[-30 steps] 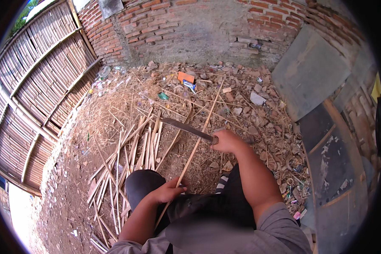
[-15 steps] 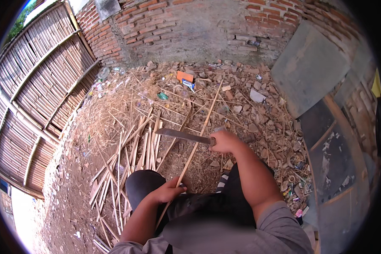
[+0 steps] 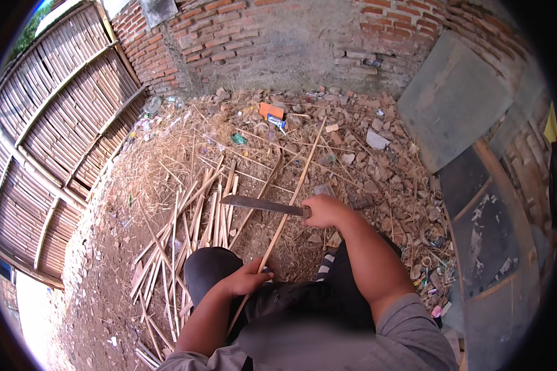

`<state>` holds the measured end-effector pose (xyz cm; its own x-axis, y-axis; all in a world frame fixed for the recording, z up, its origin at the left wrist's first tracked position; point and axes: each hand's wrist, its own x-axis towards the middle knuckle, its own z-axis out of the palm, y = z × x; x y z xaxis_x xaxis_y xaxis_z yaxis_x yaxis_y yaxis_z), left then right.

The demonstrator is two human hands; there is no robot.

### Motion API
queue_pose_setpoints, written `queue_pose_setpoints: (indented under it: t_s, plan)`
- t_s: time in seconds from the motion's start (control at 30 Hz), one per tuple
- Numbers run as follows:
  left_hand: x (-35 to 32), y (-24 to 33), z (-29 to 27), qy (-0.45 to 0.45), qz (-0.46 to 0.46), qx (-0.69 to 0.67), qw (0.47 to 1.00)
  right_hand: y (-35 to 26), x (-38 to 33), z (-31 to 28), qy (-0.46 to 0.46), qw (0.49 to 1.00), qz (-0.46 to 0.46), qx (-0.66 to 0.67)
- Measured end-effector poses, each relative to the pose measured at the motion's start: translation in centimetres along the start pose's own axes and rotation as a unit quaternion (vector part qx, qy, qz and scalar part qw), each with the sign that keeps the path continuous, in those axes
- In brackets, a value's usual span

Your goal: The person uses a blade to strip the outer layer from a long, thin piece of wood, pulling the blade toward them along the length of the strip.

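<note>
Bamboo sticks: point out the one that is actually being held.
The long bamboo stick running from the left hand up toward the brick wall; the knife crosses it. The other sticks lie loose on the ground.

The person wears a grey short-sleeved shirt (image 3: pixel 408 334) whose sleeves end above the elbows, at about five and seven o'clock in the view. Both forearms are bare. Dark trousers (image 3: pixel 210 275) cover the bent knees, and a black-and-white striped sandal strap (image 3: pixel 325 267) shows near the centre.
</note>
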<state>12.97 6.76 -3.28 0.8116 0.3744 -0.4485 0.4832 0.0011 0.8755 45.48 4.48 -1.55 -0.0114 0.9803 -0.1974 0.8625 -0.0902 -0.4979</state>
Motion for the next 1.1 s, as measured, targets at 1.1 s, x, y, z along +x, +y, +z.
queue_pose_setpoints:
  t_s: [1.1]
  plan:
    - [-0.1, 0.3, 0.2, 0.007, 0.015, 0.002, 1.000, -0.6, -0.7, -1.2, 0.019, 0.999, 0.033, -0.003]
